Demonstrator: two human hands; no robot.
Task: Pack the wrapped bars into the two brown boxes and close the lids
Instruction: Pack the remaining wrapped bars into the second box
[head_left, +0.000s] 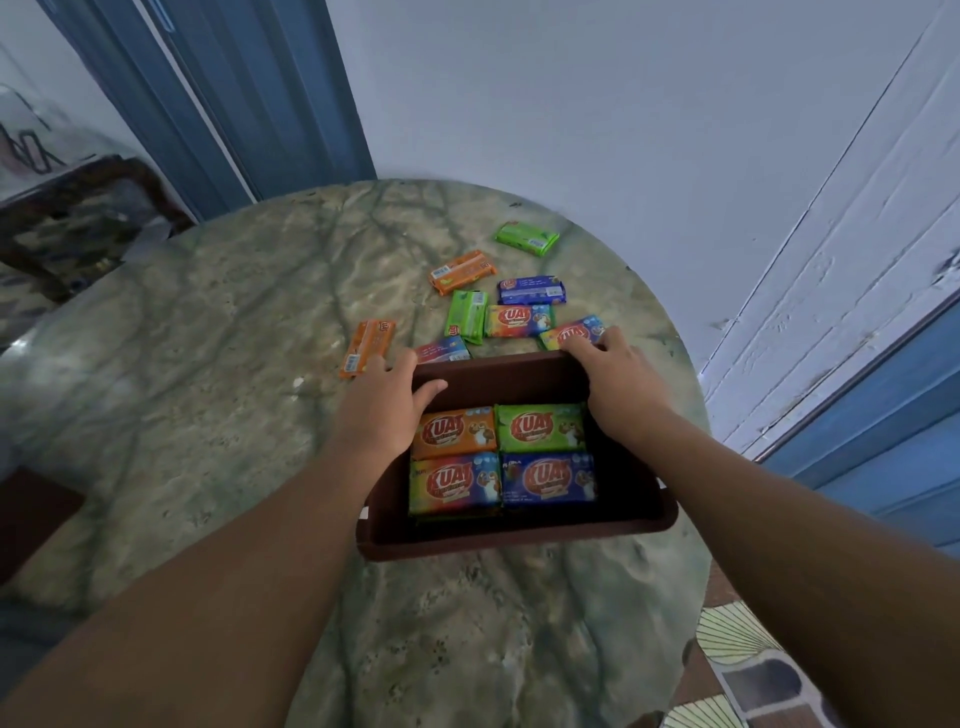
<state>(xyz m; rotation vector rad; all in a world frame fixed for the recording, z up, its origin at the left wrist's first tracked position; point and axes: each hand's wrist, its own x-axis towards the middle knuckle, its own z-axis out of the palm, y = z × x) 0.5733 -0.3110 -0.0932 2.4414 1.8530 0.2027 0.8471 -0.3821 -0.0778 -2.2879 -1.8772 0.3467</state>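
A brown box (519, 535) stands on the round marble table, holding several wrapped bars: orange (454, 431), green (540, 427), rainbow (454, 483) and blue (549, 478). Its lid (498, 376) stands tilted up at the far side. My left hand (384, 402) grips the lid's left corner, thumb inside. My right hand (615, 379) grips its right corner. Several loose bars lie beyond the box, among them an orange one (368, 347), a green one (525, 238) and a blue one (531, 290). Only one brown box is in view.
The marble table (234, 415) stands close to a pale wall (623, 130) behind and a blue door frame (249, 93) at the left. A dark wooden chair (78, 218) sits far left. Patterned floor tiles (753, 675) show at the lower right.
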